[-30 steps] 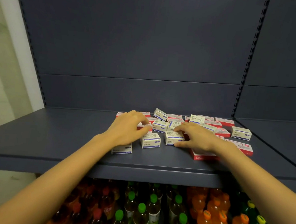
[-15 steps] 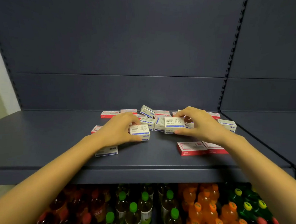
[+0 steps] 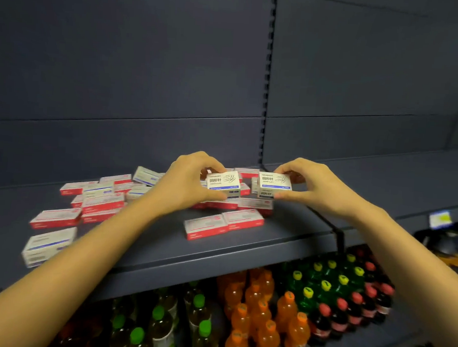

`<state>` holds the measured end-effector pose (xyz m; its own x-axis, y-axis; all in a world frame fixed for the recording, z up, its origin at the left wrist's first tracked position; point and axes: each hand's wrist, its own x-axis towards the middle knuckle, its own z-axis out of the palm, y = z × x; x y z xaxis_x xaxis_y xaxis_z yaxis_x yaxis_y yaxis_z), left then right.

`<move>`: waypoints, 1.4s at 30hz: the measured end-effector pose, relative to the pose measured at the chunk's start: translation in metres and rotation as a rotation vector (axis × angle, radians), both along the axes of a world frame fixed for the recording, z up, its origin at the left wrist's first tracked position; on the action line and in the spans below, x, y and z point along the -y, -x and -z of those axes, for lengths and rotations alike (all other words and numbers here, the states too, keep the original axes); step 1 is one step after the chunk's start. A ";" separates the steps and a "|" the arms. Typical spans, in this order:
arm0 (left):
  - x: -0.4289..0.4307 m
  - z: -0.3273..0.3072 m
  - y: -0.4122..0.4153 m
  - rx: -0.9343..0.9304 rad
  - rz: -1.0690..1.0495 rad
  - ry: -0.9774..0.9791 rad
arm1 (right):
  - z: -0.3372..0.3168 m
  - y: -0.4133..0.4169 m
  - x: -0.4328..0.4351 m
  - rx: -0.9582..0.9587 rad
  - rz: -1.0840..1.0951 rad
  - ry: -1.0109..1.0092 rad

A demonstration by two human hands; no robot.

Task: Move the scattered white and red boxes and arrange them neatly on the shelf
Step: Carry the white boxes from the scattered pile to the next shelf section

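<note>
Boxes fill both our grips: our left hand (image 3: 187,181) pinches one white box (image 3: 223,185) with the thumb under its lower edge and curled fingers over its top, and our right hand (image 3: 315,186) pinches a second white box (image 3: 274,185) the same way, thumb below and fingers above. We hold both up off the shelf (image 3: 285,235), printed faces toward us, level with each other, with a narrow gap between them. Directly beneath and behind the two grips lies a heap of red-and-white boxes (image 3: 255,203), some resting on others. Nearer to us, below the gap between our hands, a pair of flat red-and-white boxes (image 3: 204,226) lies side by side close to the shelf's front edge. Left of our left hand, partly hidden by that forearm, a loose cluster of boxes (image 3: 103,200) lies at mixed angles; farther out on that side a red-edged box (image 3: 56,217) lies by itself, and a blurred white box with a blue stripe (image 3: 48,245) sits nearest the front edge. On the tier under our arms stand green-capped bottles (image 3: 156,327) below the left forearm, orange bottles (image 3: 259,309) below the grips, and yellow-capped bottles (image 3: 323,281) and red-capped bottles (image 3: 356,307) below the right forearm. Behind our hands rises the dark back panel (image 3: 148,74), its slotted upright (image 3: 267,95) running down to just above the second white box.
</note>
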<state>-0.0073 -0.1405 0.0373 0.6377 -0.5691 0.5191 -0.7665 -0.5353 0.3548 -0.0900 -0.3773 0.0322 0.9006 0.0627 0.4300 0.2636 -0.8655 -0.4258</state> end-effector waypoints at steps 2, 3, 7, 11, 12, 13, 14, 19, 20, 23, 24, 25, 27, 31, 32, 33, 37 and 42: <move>0.028 0.002 0.007 -0.009 0.022 -0.004 | 0.000 0.013 0.027 -0.007 0.022 -0.003; 0.042 0.003 0.011 -0.017 0.030 -0.001 | 0.000 0.019 0.041 -0.010 0.031 -0.006; 0.095 0.007 0.028 -0.037 0.068 0.015 | 0.002 0.044 0.097 -0.026 0.060 -0.006; 0.148 0.012 0.046 -0.057 0.092 0.024 | 0.005 0.065 0.148 -0.047 0.068 0.010; 0.161 0.014 0.051 -0.058 0.100 0.023 | 0.005 0.070 0.160 -0.050 0.070 0.016; 0.174 0.016 0.054 -0.053 0.106 0.016 | 0.007 0.074 0.173 -0.052 0.073 0.017; 0.186 0.018 0.057 -0.046 0.112 0.009 | 0.008 0.078 0.185 -0.053 0.077 0.016; 0.248 0.025 0.063 -0.059 0.144 -0.014 | 0.013 0.094 0.244 -0.058 0.104 0.005; 0.260 0.025 0.064 -0.064 0.149 -0.018 | 0.014 0.096 0.255 -0.066 0.110 0.007; 0.298 0.027 0.062 -0.068 0.170 -0.029 | 0.016 0.097 0.289 -0.082 0.122 0.003; 0.309 0.027 0.060 -0.064 0.174 -0.032 | 0.017 0.096 0.300 -0.085 0.124 0.002; 0.320 0.028 0.057 -0.062 0.172 -0.036 | 0.017 0.094 0.311 -0.089 0.124 0.001; 0.340 0.031 0.050 -0.061 0.158 -0.055 | 0.020 0.087 0.332 -0.096 0.117 -0.001; 0.371 0.033 0.031 -0.079 0.110 -0.082 | 0.019 0.066 0.368 -0.097 0.088 -0.016; 0.378 0.032 0.027 -0.091 0.097 -0.073 | 0.018 0.059 0.376 -0.104 0.078 -0.015; 0.385 0.032 0.022 -0.095 0.086 -0.066 | 0.017 0.053 0.384 -0.105 0.069 -0.009; 0.406 0.033 0.012 -0.114 0.043 -0.065 | 0.021 0.030 0.405 -0.100 0.016 -0.061; 0.418 0.040 0.007 -0.157 -0.016 -0.111 | 0.026 0.005 0.419 -0.184 -0.091 -0.072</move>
